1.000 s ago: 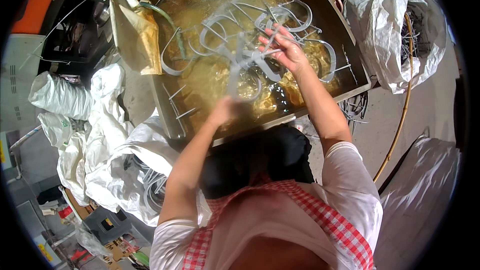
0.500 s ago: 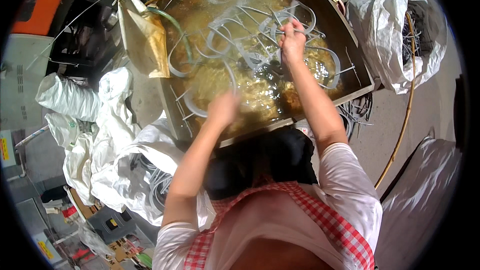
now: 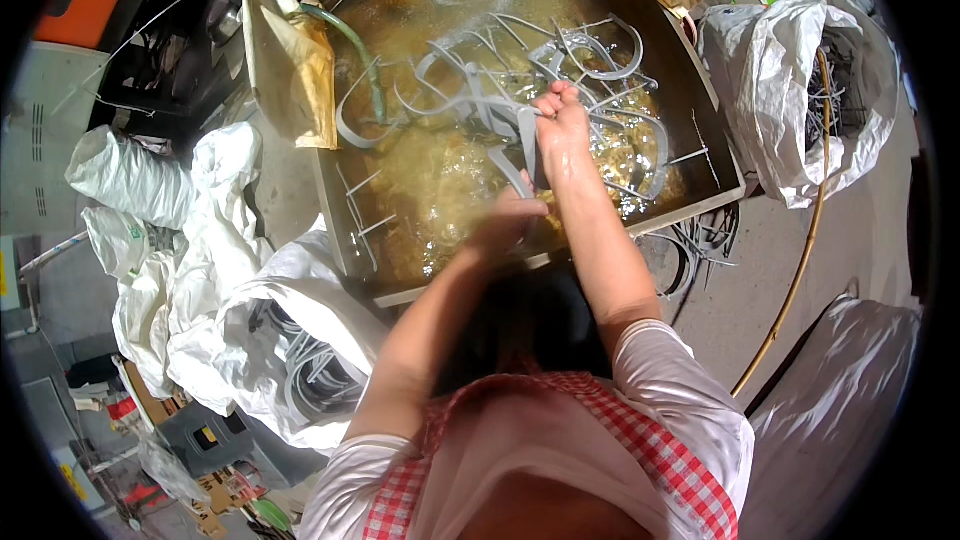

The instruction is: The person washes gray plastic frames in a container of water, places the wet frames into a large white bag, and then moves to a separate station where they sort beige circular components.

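Observation:
Beneath my right hand, a tangle of curved grey plastic strips lies in the yellowish water of a wide metal tank. The fingers of that hand are closed on one of the flat grey strips at the right side of the tangle. My left hand, a little blurred, is just below it, by the tank's near side. Its thumb and fingers close around the lower end of a bent strip. Other strips lie partly underwater, and where each one begins and ends is hard to make out.
White sacks with grey strips inside stand at the left and right of the tank. A green hose runs into the water. Thin wire racks hang at the tank's sides. A long stick leans at the right.
My left hand has moved right to the bent strip near the right hand. My right hand has come nearer and slightly left. Some strips have shifted toward me.

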`<state>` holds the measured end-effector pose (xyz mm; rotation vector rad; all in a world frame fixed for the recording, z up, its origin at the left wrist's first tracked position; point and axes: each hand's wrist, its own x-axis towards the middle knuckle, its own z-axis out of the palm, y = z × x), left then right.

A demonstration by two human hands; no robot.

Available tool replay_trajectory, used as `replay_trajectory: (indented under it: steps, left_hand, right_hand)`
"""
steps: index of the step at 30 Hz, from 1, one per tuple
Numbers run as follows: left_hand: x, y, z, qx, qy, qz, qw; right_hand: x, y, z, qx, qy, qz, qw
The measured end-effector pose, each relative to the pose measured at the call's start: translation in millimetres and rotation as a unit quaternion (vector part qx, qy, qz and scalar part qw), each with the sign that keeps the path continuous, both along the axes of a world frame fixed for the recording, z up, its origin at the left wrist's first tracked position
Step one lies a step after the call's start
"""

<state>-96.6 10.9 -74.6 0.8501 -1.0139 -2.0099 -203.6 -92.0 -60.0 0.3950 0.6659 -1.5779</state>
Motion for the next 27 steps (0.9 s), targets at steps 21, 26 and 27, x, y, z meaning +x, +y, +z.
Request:
replay_trajectory:
  steps: [21,26,27]
  left_hand:
    - [112.5,-36.8,53.5,0.126,0.067,0.353,0.925]
    - [121.7,-44.0,58.0,0.119,0.125,0.411,0.895]
    - [120.5,-44.2,62.5,0.136,0.128,0.422,0.887]
  right_hand:
    - [-336.3,-30.1,129.3,0.138,0.978,-0.058,0.147]
    - [-212.9,6.2,117.2,-0.106,0.933,0.151,0.308]
    - [-174.6,14.4,100.9,-0.273,0.888,0.228,0.291]
